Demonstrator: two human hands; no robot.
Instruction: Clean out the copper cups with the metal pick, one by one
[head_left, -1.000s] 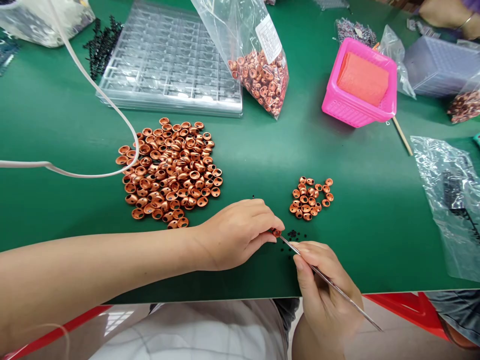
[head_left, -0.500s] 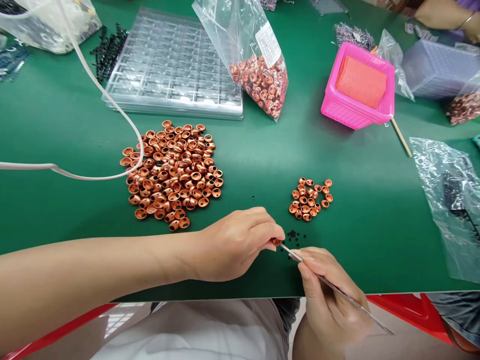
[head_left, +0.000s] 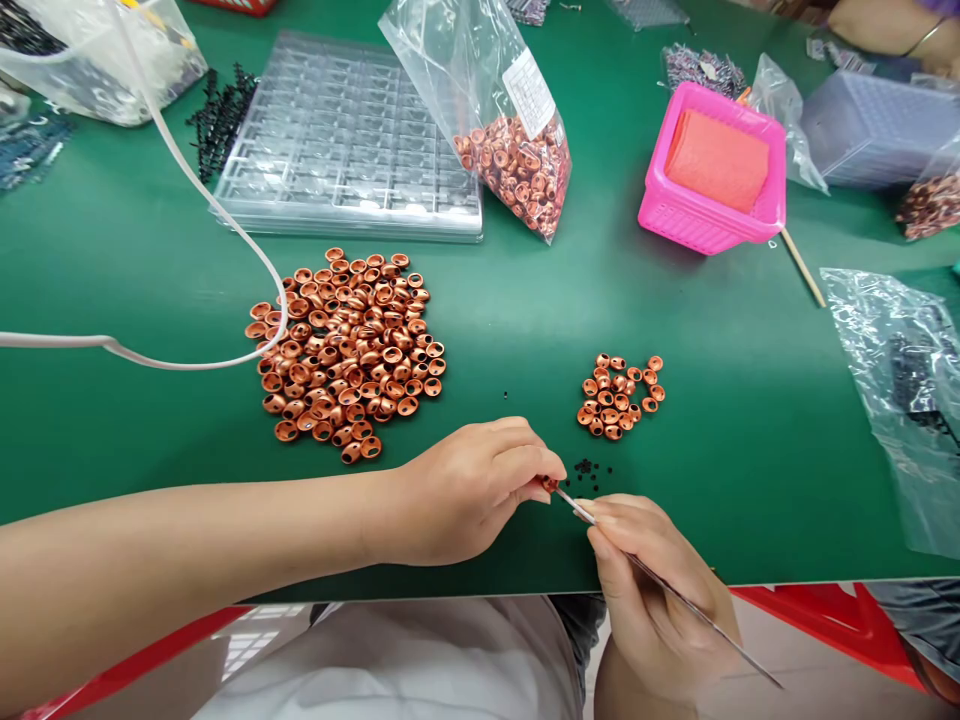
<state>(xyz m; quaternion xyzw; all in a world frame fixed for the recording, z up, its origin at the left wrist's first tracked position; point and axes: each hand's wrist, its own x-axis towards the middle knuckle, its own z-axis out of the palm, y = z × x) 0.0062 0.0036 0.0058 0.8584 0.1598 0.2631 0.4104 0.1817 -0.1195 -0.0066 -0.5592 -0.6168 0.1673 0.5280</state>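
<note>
Between the thumb and fingers of my left hand (head_left: 469, 490) is a small copper-coloured cup-shaped piece (head_left: 550, 484), mostly covered by the fingertips. My right hand (head_left: 660, 590) grips a thin metal tool (head_left: 694, 607) like a pen; it looks like tweezers or a pick. The tool's tip meets the copper piece. Just beyond my fingers lie several tiny black parts (head_left: 586, 467). A large heap of copper cup pieces (head_left: 352, 340) is spread to the left, and a smaller group (head_left: 619, 400) sits to the right.
Stacked clear plastic trays (head_left: 345, 140) stand at the back beside a bag of copper pieces (head_left: 521, 165). A pink basket (head_left: 712, 225) holds an orange cloth. A white cable (head_left: 187, 150) loops over the left heap. On the right lies a clear plastic bag (head_left: 885, 400). Another person's arm (head_left: 877, 25) shows top right.
The view has shifted slightly. Both hands keep their grip, with the tool's tip still at the copper piece; my right hand has moved slightly left.
</note>
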